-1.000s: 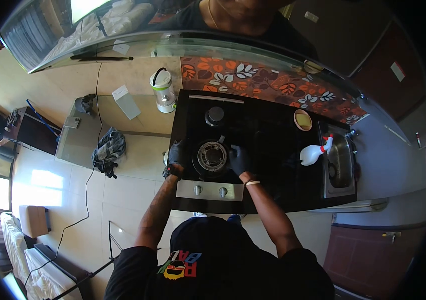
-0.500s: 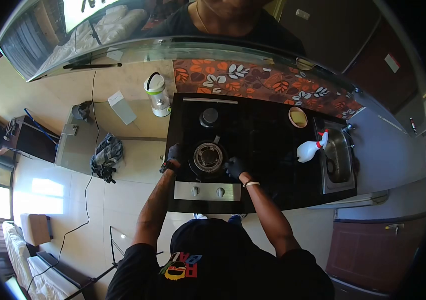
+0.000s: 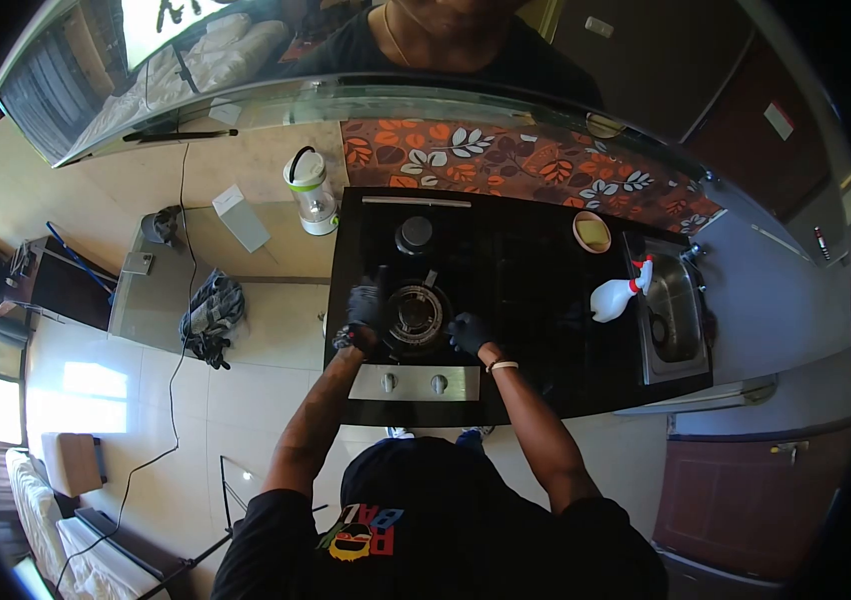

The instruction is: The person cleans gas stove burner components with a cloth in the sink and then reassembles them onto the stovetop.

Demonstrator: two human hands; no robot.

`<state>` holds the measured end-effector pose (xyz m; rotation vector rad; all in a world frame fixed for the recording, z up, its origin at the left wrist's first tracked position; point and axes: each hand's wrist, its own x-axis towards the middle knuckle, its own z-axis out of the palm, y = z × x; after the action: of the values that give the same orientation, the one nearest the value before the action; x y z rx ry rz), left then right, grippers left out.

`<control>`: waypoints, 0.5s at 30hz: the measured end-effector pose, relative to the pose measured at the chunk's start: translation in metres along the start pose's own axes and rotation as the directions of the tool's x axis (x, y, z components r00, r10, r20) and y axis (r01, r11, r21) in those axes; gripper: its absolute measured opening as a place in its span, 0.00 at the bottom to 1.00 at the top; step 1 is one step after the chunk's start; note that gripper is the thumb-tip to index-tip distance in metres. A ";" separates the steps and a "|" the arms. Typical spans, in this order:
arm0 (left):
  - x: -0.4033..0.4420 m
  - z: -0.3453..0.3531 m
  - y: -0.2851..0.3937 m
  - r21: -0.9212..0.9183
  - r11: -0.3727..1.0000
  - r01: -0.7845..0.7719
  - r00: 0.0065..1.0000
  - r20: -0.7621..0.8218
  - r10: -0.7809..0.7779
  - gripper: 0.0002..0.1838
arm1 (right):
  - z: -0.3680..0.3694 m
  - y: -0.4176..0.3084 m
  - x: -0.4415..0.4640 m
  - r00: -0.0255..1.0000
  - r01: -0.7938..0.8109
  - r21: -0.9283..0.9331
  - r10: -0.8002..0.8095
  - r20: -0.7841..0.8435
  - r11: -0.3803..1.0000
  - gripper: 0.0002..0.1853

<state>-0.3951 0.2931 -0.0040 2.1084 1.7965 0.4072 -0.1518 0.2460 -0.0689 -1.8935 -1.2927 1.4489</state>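
Note:
A round gas burner (image 3: 415,314) with a ring-shaped metal top sits on the black counter (image 3: 536,300), behind a steel panel (image 3: 414,382) with two knobs. Just left of the burner is my left hand (image 3: 365,303), in a dark glove; its fingers are too dark and small to make out, and so is anything in them. On the burner's right side my right hand (image 3: 468,332), also gloved, has its fingers bent near the burner's edge; whether they hold something is hidden. Behind the burner stands a smaller dark round burner (image 3: 415,235).
To the right are a bowl with a yellow sponge (image 3: 593,234), a white spray bottle (image 3: 614,298) and a steel sink (image 3: 674,330). A white lantern-like jar (image 3: 313,195) stands at the back left. Dark cloth (image 3: 214,310) lies on the left-hand glass surface. A glass hood hangs above.
My left hand has moved from the counter's left edge in toward the burner. Half a second earlier, my right hand shifted slightly down and stayed by the burner. The view has shifted slightly.

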 end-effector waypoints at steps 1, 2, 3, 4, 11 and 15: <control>-0.004 0.008 0.008 0.033 0.993 -0.117 0.993 -0.017 0.118 0.35 | -0.001 -0.001 0.000 1.000 -0.009 -0.008 0.009 0.021 1.000 0.12; -0.007 0.015 0.015 0.069 0.970 -0.232 0.972 -0.032 0.235 0.37 | -0.003 -0.003 0.001 0.999 -0.016 -0.017 0.017 0.040 1.000 0.13; -0.010 0.021 0.022 0.105 0.933 -0.344 0.936 -0.043 0.350 0.39 | -0.005 -0.006 0.002 0.998 -0.023 -0.028 0.025 0.058 0.999 0.13; -0.013 0.020 0.031 0.138 0.939 -0.314 0.949 0.027 0.314 0.38 | -0.006 -0.005 0.003 0.998 -0.009 -0.035 0.011 0.067 0.999 0.13; 0.012 0.099 0.010 0.181 0.970 -0.163 0.986 -0.012 0.167 0.33 | -0.002 0.010 0.008 0.997 0.037 0.025 -0.039 0.070 0.999 0.14; 0.017 0.088 0.015 -0.165 0.986 0.023 0.999 0.043 -0.016 0.31 | -0.002 0.003 -0.002 0.998 0.036 -0.007 -0.036 0.043 0.999 0.14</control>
<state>-0.3414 0.3017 -0.0770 1.9705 1.6963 0.4863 -0.1488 0.2434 -0.0701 -1.8438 -1.3474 1.4761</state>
